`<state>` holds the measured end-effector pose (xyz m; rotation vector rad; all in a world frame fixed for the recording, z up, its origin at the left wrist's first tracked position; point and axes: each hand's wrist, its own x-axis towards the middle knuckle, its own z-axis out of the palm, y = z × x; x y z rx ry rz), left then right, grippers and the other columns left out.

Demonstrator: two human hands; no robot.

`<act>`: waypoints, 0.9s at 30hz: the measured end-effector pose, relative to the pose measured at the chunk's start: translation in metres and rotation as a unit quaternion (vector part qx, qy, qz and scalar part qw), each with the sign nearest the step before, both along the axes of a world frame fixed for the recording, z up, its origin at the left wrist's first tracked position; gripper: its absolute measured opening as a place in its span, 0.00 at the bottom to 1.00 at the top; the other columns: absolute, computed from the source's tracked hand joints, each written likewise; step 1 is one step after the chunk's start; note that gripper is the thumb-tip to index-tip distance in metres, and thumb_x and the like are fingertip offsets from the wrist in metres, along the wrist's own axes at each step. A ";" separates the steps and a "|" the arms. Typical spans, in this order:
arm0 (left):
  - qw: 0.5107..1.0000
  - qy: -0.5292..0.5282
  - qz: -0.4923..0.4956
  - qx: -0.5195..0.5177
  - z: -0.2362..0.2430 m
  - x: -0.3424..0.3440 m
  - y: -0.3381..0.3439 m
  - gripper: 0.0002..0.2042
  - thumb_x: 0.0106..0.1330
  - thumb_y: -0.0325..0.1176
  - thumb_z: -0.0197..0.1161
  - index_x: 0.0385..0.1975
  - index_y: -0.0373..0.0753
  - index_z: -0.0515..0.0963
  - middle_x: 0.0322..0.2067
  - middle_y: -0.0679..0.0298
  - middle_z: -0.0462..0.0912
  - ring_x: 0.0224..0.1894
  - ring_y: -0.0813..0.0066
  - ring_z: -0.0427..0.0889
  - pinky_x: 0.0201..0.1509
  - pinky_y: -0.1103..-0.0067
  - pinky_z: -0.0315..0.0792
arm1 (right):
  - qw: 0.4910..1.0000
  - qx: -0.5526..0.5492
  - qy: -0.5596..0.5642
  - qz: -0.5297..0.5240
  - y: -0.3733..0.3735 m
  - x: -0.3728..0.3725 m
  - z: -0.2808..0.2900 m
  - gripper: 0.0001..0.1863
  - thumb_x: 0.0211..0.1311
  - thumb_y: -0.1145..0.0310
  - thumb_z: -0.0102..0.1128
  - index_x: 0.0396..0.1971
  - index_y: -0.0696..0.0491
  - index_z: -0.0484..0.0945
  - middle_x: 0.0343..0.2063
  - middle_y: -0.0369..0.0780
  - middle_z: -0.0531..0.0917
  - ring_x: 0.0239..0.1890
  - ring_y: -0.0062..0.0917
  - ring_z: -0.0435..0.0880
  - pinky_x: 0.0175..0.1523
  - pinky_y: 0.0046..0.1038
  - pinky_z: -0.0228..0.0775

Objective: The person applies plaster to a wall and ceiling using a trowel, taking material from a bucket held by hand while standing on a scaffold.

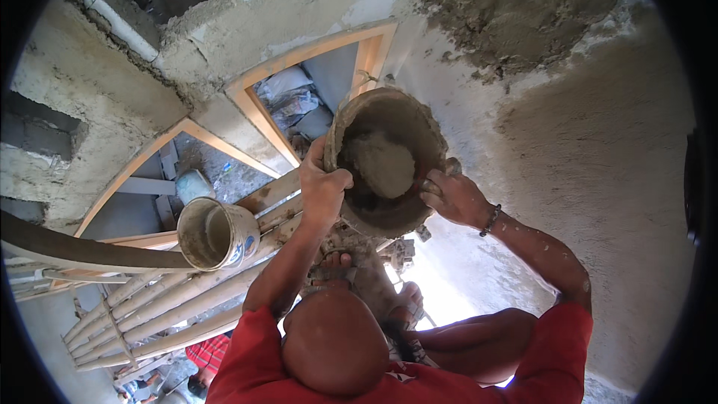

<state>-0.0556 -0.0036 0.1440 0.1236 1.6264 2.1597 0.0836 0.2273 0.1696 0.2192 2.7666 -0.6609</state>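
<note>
A mortar-crusted bucket [348, 116] is held up in front of me, its mouth tilted so that I see inside. A lump of grey mortar [385, 164] lies in it. My left hand [323, 183] grips the bucket's left side, thumb near the rim. On the opposite side my right hand [454, 196] is closed at the rim, its fingers smeared with mortar; some of its grip is hidden. A second bucket [243, 232], pale and mortar-stained, stands to the left on the bamboo poles [187, 295], apart from both hands.
Rough plaster wall [598, 157] rises on the right, with a patch of darker mortar [523, 7] higher up. Wooden frames [262, 123] surround openings ahead and left. A curved beam [90, 247] crosses at left. Below the poles, another person in red checks [208, 355] is visible.
</note>
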 end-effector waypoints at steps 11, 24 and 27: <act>0.995 0.026 0.049 0.080 0.008 -0.016 0.001 0.29 0.39 0.16 0.51 0.50 0.27 0.75 0.38 0.62 0.81 0.36 0.75 0.78 0.37 0.83 0.72 | 0.996 -0.052 -0.025 -0.062 0.015 -0.024 0.167 0.20 0.55 0.65 0.68 0.43 0.56 0.70 0.29 0.45 0.81 0.32 0.33 0.85 0.37 0.30 0.79; 0.992 0.032 0.114 0.051 0.023 -0.019 -0.033 0.32 0.37 0.16 0.49 0.52 0.26 0.73 0.41 0.58 0.81 0.38 0.71 0.81 0.39 0.82 0.74 | 0.949 -0.228 0.217 0.030 0.053 -0.075 0.373 0.24 0.63 0.55 0.64 0.48 0.60 0.76 0.23 0.37 0.78 0.19 0.18 0.76 0.20 0.16 0.71; 0.995 0.017 0.092 0.039 0.020 -0.007 -0.031 0.30 0.39 0.16 0.51 0.51 0.25 0.73 0.40 0.59 0.81 0.38 0.73 0.80 0.40 0.82 0.74 | 0.947 -0.139 0.242 -0.157 0.159 -0.095 0.377 0.25 0.65 0.56 0.62 0.51 0.61 0.75 0.25 0.39 0.80 0.21 0.18 0.77 0.22 0.18 0.74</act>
